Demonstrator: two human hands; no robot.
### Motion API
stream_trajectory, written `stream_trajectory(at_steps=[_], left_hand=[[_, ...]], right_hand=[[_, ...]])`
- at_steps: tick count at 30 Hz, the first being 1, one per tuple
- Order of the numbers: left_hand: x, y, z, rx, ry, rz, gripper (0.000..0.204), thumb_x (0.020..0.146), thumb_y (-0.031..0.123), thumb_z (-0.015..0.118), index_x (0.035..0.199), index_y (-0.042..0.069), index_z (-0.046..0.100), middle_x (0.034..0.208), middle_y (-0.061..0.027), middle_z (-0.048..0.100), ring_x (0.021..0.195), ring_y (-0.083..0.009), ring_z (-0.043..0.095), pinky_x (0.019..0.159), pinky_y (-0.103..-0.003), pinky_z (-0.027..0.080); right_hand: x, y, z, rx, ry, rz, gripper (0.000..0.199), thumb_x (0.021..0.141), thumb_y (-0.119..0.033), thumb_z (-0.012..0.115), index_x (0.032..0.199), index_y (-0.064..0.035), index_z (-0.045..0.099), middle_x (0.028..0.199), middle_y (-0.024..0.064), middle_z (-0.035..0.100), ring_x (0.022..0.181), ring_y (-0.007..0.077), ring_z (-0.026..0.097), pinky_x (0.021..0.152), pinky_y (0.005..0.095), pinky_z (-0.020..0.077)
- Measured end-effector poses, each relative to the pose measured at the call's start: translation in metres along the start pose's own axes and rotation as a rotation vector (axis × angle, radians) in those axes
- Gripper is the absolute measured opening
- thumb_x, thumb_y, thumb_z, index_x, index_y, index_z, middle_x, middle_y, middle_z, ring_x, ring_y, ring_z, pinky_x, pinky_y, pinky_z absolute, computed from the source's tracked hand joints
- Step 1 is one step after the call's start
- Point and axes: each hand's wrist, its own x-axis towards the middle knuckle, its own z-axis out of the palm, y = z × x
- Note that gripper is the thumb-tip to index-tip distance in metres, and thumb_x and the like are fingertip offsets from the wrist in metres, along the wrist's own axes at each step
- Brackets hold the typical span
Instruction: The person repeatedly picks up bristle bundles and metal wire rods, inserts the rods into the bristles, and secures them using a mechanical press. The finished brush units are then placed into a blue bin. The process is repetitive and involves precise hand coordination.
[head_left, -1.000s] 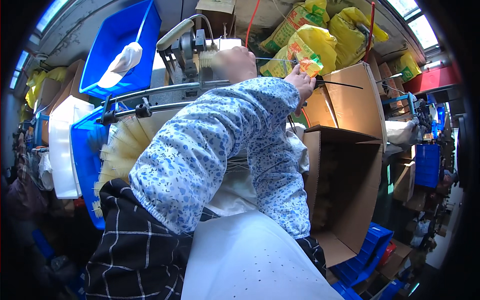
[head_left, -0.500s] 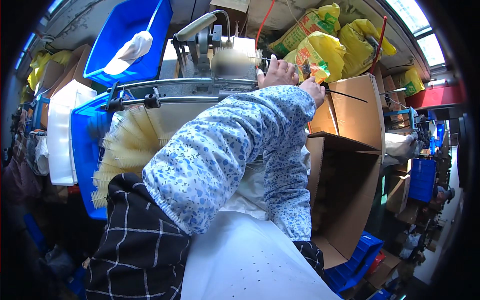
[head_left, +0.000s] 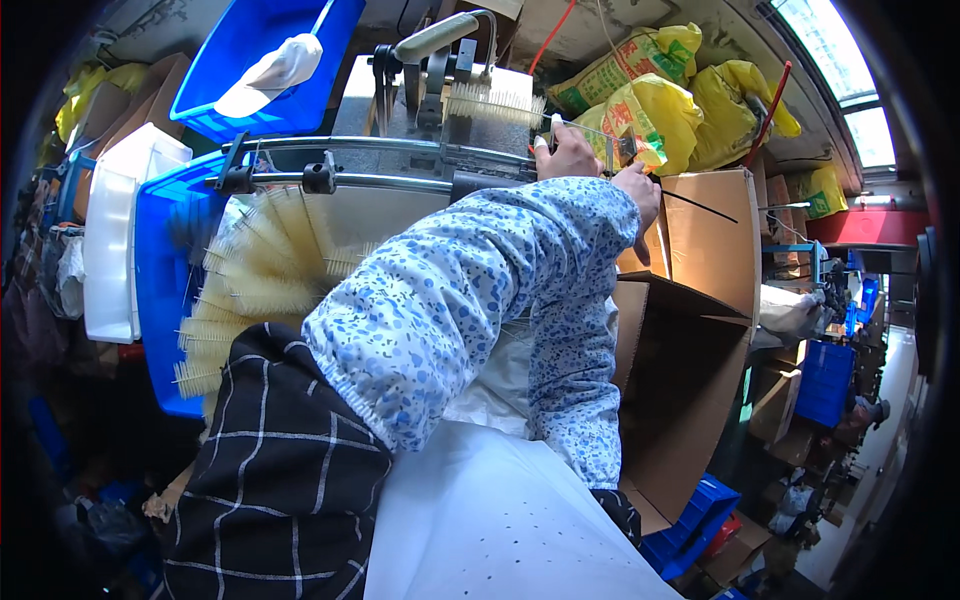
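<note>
My arms cross, the left over the right, in white sleeves with blue specks. A pale bristle brush (head_left: 495, 105) on a thin wire stem lies across the machine (head_left: 432, 85). My right hand (head_left: 568, 155) is at the brush's right end, fingers bent at the stem, thumb and forefinger white-tipped. My left hand (head_left: 638, 197) is farther right, its fingers closed around a thin black rod (head_left: 700, 205) that sticks out to the right. The palm sides of both hands are hidden. Two metal rails (head_left: 340, 180) run in front of the machine.
A heap of finished-looking brushes (head_left: 265, 270) lies left of my arm by a blue bin (head_left: 165, 290). Another blue bin (head_left: 270, 75) holds a white cap (head_left: 275, 75). Open cardboard boxes (head_left: 690, 390) stand right of my arms. Yellow sacks (head_left: 650, 115) lie behind.
The brush was a spinning blur and is now sharp and still. My view has shifted slightly; both hands stay near the same spots by the machine.
</note>
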Motion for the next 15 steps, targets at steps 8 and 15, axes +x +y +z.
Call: stream_trajectory(at_steps=[8, 15], left_hand=[[-0.018, -0.008, -0.012, -0.102, 0.052, 0.007, 0.094, 0.058, 0.076, 0.055, 0.097, -0.01, 0.052, 0.085, -0.0142, 0.061, 0.088, -0.023, 0.058, 0.093, -0.031, 0.031], [-0.03, -0.012, -0.02, -0.112, 0.019, -0.003, 0.095, 0.063, 0.075, 0.05, 0.105, -0.01, 0.05, 0.091, -0.0157, 0.061, 0.094, -0.0235, 0.056, 0.094, -0.032, 0.03]], right_hand=[[-0.002, -0.018, 0.001, 0.04, -0.015, -0.009, 0.038, 0.075, -0.019, 0.063, 0.111, -0.0081, 0.056, 0.108, 0.0069, 0.057, 0.102, 0.0212, 0.054, 0.087, 0.0386, 0.0378], [-0.003, -0.027, 0.001, 0.017, -0.002, -0.036, 0.038, 0.076, -0.02, 0.06, 0.113, -0.0096, 0.055, 0.106, 0.0082, 0.058, 0.098, 0.0248, 0.056, 0.084, 0.0406, 0.0435]])
